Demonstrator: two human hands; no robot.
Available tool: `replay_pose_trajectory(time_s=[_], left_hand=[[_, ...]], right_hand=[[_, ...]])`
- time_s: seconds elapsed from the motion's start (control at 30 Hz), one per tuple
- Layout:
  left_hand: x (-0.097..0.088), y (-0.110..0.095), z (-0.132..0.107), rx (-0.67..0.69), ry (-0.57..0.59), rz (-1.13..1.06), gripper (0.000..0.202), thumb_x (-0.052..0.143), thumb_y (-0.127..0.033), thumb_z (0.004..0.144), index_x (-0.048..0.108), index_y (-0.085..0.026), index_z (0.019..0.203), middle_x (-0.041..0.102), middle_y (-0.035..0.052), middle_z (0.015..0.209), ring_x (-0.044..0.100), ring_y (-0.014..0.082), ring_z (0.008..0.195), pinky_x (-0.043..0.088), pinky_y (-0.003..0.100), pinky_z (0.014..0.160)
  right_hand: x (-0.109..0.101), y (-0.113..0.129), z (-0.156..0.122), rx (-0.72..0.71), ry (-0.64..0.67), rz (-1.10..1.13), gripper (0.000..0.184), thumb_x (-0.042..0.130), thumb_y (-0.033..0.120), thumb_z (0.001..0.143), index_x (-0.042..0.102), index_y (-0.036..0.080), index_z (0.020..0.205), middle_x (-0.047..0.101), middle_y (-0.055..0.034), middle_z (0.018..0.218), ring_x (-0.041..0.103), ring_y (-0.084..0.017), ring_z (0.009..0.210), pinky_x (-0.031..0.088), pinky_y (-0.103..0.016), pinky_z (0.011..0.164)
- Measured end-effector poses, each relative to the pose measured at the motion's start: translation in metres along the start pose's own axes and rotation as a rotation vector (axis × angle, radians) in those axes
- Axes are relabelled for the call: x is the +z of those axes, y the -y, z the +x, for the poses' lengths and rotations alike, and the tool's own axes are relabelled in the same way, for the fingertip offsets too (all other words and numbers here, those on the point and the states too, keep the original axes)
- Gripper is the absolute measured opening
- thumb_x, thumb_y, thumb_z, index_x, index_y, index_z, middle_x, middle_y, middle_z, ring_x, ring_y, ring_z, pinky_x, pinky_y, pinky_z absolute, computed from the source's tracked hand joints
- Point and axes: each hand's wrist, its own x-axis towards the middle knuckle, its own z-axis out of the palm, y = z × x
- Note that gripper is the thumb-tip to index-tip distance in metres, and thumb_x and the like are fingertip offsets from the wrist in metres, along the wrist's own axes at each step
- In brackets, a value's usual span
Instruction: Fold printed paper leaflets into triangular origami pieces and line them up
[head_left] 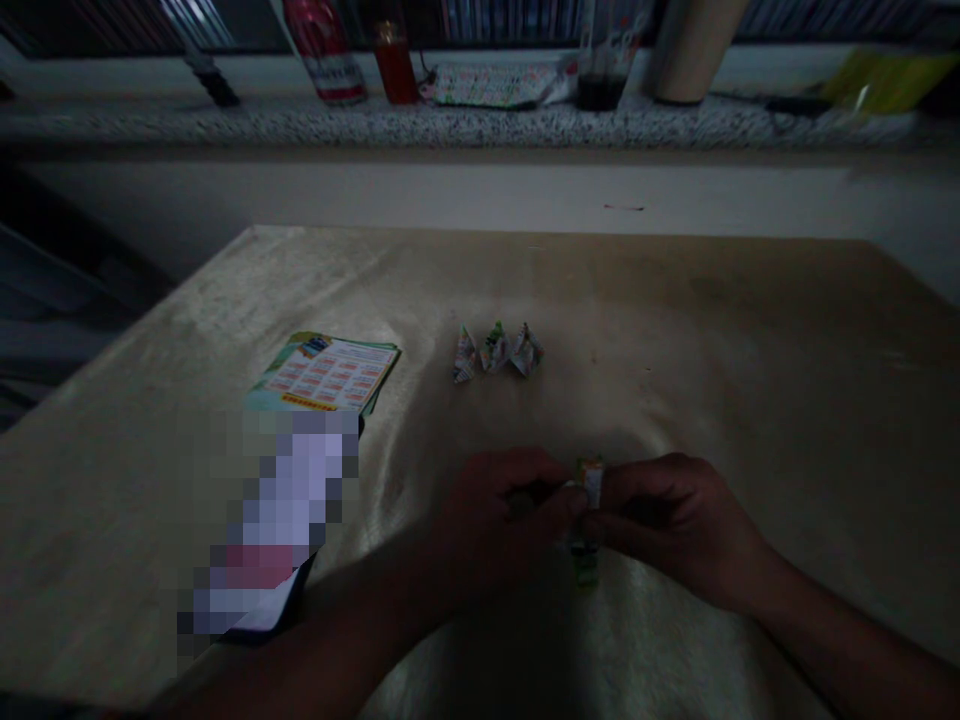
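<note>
A small folded paper piece point(591, 482), printed in green, white and orange, is pinched between both hands above the near middle of the table. My left hand point(506, 510) closes on its left side with thumb and fingertips. From the right, my right hand point(679, 520) pinches it too, the fingertips nearly meeting those of the left. The paper's green lower end hangs below the fingers; its middle is hidden by them. Farther back stand three small pointed folded papers in a row: a left one point(465, 356), a middle one point(495, 350) and a right one point(527, 352).
Left on the table point(750, 330) lies a stack of printed sheets point(330, 370). A pixelated phone-like device point(289, 520) lies nearer, beside my left forearm. On the granite sill point(465, 125) behind stand a red can point(330, 55), an orange-red jar point(395, 65) and a cup of dark liquid point(602, 85).
</note>
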Motion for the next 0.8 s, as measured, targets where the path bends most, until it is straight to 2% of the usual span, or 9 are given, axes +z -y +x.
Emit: replay_pose_trajectory(time_s=[0.1,0.17,0.23,0.33,0.4,0.5,0.6,0.7,0.8], left_hand=[[-0.006,-0.005,0.000,-0.027,0.108,0.040,0.023,0.063,-0.030,0.091,0.070,-0.015,0.076,0.055,-0.0033,0.063,0.047,0.0106,0.059,0.036,0.022,0.055],[-0.008,-0.008,0.001,-0.044,0.185,0.100,0.023,0.063,-0.028,0.091,0.068,-0.015,0.073,0.051,-0.0045,0.060,0.045,0.0103,0.057,0.034,0.021,0.053],[-0.009,-0.010,0.001,-0.050,0.209,0.162,0.021,0.063,-0.026,0.091,0.069,-0.015,0.073,0.053,-0.0046,0.060,0.047,0.0106,0.057,0.035,0.021,0.053],[-0.009,-0.007,0.004,-0.053,0.111,0.223,0.014,0.064,-0.028,0.092,0.072,-0.017,0.092,0.068,-0.0016,0.075,0.058,0.0127,0.064,0.042,0.023,0.058],[-0.009,-0.003,0.006,-0.046,0.021,0.292,0.019,0.065,-0.032,0.092,0.070,-0.019,0.105,0.071,-0.0005,0.081,0.061,0.0136,0.066,0.044,0.024,0.060],[-0.013,0.004,0.008,0.012,-0.099,0.433,0.019,0.066,-0.031,0.092,0.068,-0.019,0.107,0.070,-0.0006,0.080,0.064,0.0152,0.069,0.047,0.027,0.065],[-0.017,0.009,0.007,0.149,-0.194,0.575,0.015,0.067,-0.027,0.092,0.066,-0.019,0.104,0.071,0.0047,0.097,0.066,0.0203,0.089,0.051,0.034,0.081],[-0.019,0.013,0.004,0.242,-0.172,0.669,0.020,0.070,-0.026,0.089,0.066,-0.017,0.106,0.068,0.0089,0.106,0.063,0.0246,0.101,0.050,0.040,0.090],[-0.016,0.015,0.002,0.208,-0.081,0.746,0.021,0.075,-0.028,0.085,0.068,-0.018,0.102,0.066,0.0081,0.104,0.061,0.0257,0.099,0.049,0.042,0.091]], right_hand=[[-0.001,0.004,0.001,-0.077,-0.075,-0.005,0.012,0.085,0.024,0.078,0.074,0.018,0.081,0.073,-0.0010,0.072,0.067,-0.013,0.063,0.054,-0.022,0.057],[-0.003,0.005,0.001,-0.120,-0.152,-0.059,0.020,0.085,0.022,0.077,0.074,0.021,0.094,0.075,-0.0002,0.074,0.069,-0.013,0.065,0.054,-0.021,0.058],[-0.004,0.003,0.001,-0.134,-0.181,-0.127,0.022,0.082,0.023,0.081,0.073,0.022,0.101,0.076,-0.0003,0.074,0.069,-0.013,0.064,0.054,-0.021,0.057],[-0.007,-0.001,0.000,-0.143,-0.178,-0.237,0.016,0.075,0.025,0.087,0.072,0.023,0.103,0.074,-0.0003,0.072,0.066,-0.013,0.059,0.051,-0.023,0.051],[-0.008,-0.002,0.000,-0.157,-0.173,-0.340,0.015,0.071,0.024,0.090,0.072,0.023,0.105,0.071,0.0008,0.070,0.062,-0.013,0.057,0.048,-0.023,0.049],[-0.012,-0.002,0.000,-0.203,-0.186,-0.492,0.015,0.067,0.020,0.091,0.074,0.023,0.104,0.065,0.0008,0.072,0.059,-0.012,0.058,0.046,-0.024,0.049],[-0.016,-0.003,0.001,-0.274,-0.230,-0.636,0.013,0.065,0.020,0.092,0.074,0.022,0.101,0.065,-0.0009,0.072,0.060,-0.015,0.062,0.047,-0.028,0.054],[-0.018,-0.005,0.001,-0.306,-0.230,-0.792,0.010,0.063,0.021,0.092,0.073,0.021,0.096,0.067,-0.0031,0.072,0.062,-0.019,0.068,0.049,-0.035,0.064],[-0.020,-0.007,0.001,-0.277,-0.188,-0.899,0.009,0.064,0.022,0.093,0.072,0.021,0.094,0.070,-0.0043,0.076,0.064,-0.021,0.072,0.049,-0.039,0.072]])
